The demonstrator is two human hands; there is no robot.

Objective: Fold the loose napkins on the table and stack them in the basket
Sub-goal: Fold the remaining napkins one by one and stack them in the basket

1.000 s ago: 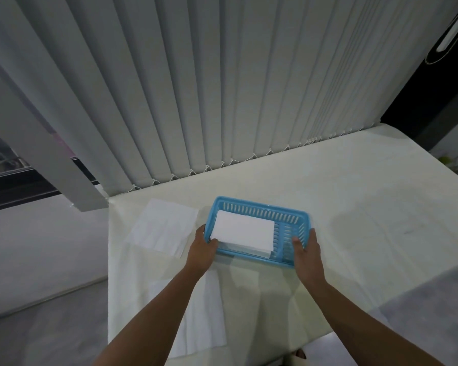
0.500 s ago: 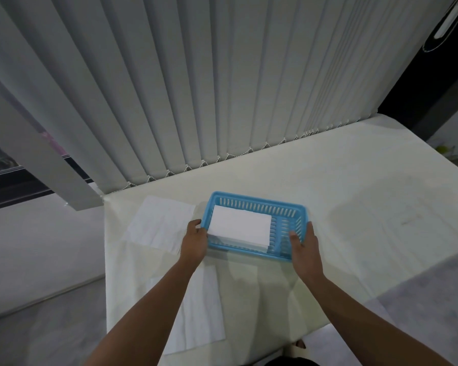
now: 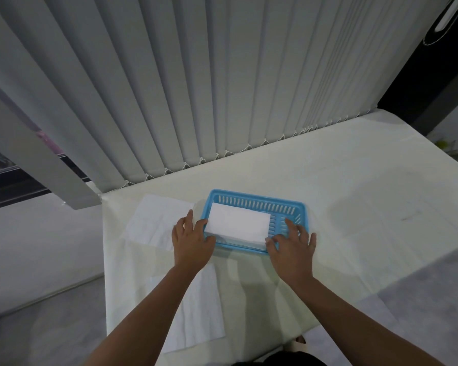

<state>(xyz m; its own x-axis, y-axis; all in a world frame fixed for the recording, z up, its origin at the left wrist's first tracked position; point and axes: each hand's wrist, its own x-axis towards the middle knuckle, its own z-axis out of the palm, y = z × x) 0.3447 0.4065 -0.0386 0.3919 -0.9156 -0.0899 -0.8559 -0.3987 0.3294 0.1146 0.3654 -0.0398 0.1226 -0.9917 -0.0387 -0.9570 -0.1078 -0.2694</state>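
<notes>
A blue slotted basket [image 3: 257,198] stands on the table and holds a stack of folded white napkins [image 3: 238,225] in its left part. My left hand [image 3: 192,240] lies at the basket's near left corner with its fingers apart and its thumb against the rim. My right hand [image 3: 292,243] rests over the near right corner, fingers splayed across the rim. One loose flat napkin [image 3: 158,223] lies left of the basket, under my left fingertips. Another loose napkin [image 3: 205,307] lies nearer me, partly under my left forearm.
The cream-covered table [image 3: 354,207] reaches far to the right. Vertical blinds [image 3: 222,88] hang along its far edge. The table's left edge drops to a grey floor [image 3: 43,260], and the near edge runs just below my forearms.
Both hands gripped the basket's two ends before. Now the fingers have spread and lie loosely over its near corners. The basket stays beside the left napkin.
</notes>
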